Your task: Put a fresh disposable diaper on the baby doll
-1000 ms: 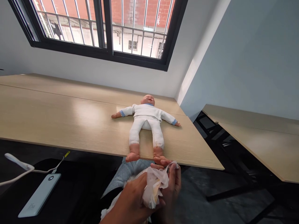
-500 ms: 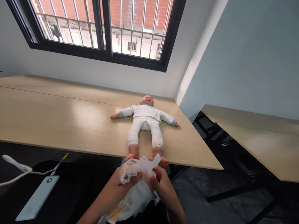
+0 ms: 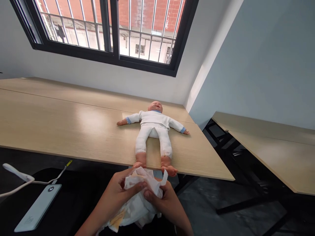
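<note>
left hand [image 3: 119,190]: fingers partly behind white bundle [image 3: 139,208] | window [image 3: 147,66]: top cropped | white cable [image 3: 31,180]: left-cropped

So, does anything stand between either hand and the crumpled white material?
Nothing visible does: the left hand and right hand both hold the crumpled white material directly. The doll's feet lie beyond it.

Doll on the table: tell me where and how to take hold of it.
Probably best by the torso, one hand from each side, just below the arms. The doll lies on its back with both arms spread wide, leaving its flanks open. The left hand and right hand hold the white bundle, so they should free themselves first.
</note>
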A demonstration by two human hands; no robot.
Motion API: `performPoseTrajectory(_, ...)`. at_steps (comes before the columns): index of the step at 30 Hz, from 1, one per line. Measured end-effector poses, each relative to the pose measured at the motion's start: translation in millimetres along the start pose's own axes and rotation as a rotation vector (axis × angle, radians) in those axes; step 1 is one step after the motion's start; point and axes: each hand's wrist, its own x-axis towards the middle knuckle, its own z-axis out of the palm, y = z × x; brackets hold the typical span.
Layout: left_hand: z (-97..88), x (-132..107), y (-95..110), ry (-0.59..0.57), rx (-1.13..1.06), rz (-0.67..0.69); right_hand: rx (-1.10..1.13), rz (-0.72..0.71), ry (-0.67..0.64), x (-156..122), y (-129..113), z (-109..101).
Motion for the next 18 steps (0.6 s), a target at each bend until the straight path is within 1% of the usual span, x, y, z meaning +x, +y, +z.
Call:
performPoseTrajectory(3, -0.4, 0.4, 3.7, 0.054, -0.028, -0.029, -0.011, 0.059, 0.064, -4.2, 12.3, -1.7)
performPoseTrajectory(6, -5.7, 3.8, 3.5, 0.101, -0.019, -0.027, -0.104, 0.074, 0.185, -7.6, 21.1, -8.8)
performPoseTrajectory(8, -13.5, 8.0, -0.2, 0.109, 0.049, -0.035, -0.121, 0.031, 0.333, -8.8, 20.5, -17.8)
performPoseTrajectory(10, -23.0, 13.4, -6.7, 0.136, 0.196, -0.049, -0.106, 0.012, 0.456, -9.7, 14.8, -29.5)
performPoseTrajectory(11, -27.4, 16.4, -10.7, 0.153, 0.271, -0.059, -0.09, 0.033, 0.524, -10.3, 10.8, -35.8)
performPoseTrajectory(13, -33.3, 22.5, -19.4, 0.171, 0.344, -0.099, -0.063, 0.149, 0.641, -11.8, 2.5, -48.4)
performPoseTrajectory(14, -34.3, 25.5, -23.7, 0.161, 0.335, -0.133, -0.058, 0.196, 0.672, -12.6, -0.8, -54.2)
performPoseTrajectory(16, -32.4, 31.4, -31.8, 0.12, 0.266, -0.205, -0.06, 0.213, 0.687, -13.8, -4.6, -63.7)
performPoseTrajectory(18, -27.0, 37.2, -38.8, 0.096, 0.179, -0.256, -0.072, 0.176, 0.602, -14.4, -4.0, -69.2)
